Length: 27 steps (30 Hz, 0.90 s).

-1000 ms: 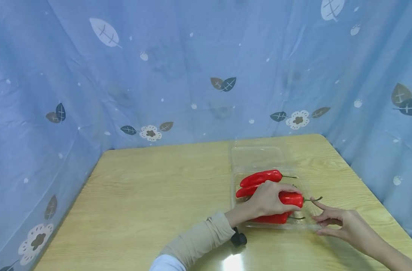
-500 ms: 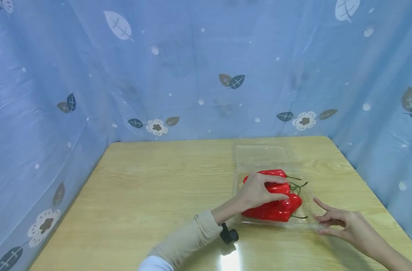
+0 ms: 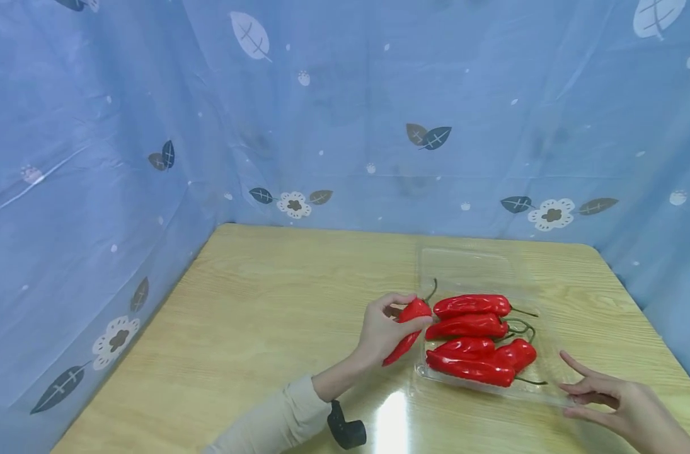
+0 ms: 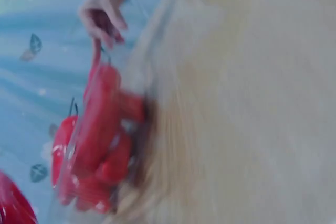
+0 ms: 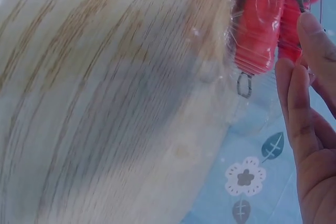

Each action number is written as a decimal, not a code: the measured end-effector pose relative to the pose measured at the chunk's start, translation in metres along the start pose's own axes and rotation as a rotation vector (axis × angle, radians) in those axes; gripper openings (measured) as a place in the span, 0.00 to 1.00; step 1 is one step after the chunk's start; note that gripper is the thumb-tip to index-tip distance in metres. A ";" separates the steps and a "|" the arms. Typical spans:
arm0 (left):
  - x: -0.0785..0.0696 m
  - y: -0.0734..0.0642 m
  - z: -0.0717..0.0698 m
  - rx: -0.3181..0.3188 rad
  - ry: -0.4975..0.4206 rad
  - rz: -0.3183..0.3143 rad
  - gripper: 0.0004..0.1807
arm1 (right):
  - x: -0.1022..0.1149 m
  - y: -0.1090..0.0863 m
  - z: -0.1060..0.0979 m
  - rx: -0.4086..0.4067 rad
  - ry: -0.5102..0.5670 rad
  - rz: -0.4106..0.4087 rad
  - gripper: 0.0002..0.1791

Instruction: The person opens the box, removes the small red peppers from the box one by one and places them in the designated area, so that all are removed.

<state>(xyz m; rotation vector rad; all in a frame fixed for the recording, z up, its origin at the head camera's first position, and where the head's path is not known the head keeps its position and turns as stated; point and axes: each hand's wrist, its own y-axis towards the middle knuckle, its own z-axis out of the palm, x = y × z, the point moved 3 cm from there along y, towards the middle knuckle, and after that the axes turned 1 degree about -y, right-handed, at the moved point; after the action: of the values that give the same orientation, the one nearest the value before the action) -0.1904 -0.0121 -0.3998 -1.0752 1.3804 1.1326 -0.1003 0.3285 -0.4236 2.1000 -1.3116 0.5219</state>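
My left hand (image 3: pixel 381 331) grips a red chili pepper (image 3: pixel 414 310) by its stem end, its green stem pointing up and its tip slanting down to the left. This pepper is beside the left wall of a clear plastic box (image 3: pixel 551 378). Inside the box several more red peppers (image 3: pixel 472 306) lie roughly side by side, stems to the right. My right hand (image 3: pixel 619 400) pinches the box's near right corner between thumb and fingers, with the index finger raised. The left wrist view is blurred; one red pepper (image 4: pixel 13 203) shows at its lower left edge.
The box's clear lid (image 3: pixel 469 265) lies open behind it on the wooden table (image 3: pixel 299 277). A black wrist-worn device (image 3: pixel 347 429) hangs under the left forearm. A blue patterned curtain (image 3: pixel 345 94) surrounds the table's back and sides.
My left hand has let go of one pepper in the box, taken hold of another and moved it left, out past the box's left wall. The right hand stays at the corner; the head view has shifted.
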 end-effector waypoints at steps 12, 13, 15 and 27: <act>0.024 0.034 -0.002 -0.442 -0.315 -0.220 0.24 | -0.002 -0.001 0.002 -0.046 -0.029 -0.022 0.19; 0.024 0.040 0.000 -0.455 -0.320 -0.225 0.24 | -0.002 -0.002 0.002 -0.055 -0.026 -0.031 0.20; 0.025 0.053 0.004 -0.488 -0.323 -0.211 0.23 | -0.001 -0.003 0.002 -0.071 -0.021 -0.053 0.21; 0.038 0.119 0.009 -0.654 -0.142 -0.192 0.20 | 0.000 -0.003 0.002 -0.094 -0.069 -0.063 0.20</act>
<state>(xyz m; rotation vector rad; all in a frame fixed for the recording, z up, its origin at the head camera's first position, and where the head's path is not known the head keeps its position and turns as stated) -0.3095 0.0145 -0.4280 -1.5112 0.7793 1.5270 -0.0972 0.3280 -0.4259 2.0904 -1.2790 0.3569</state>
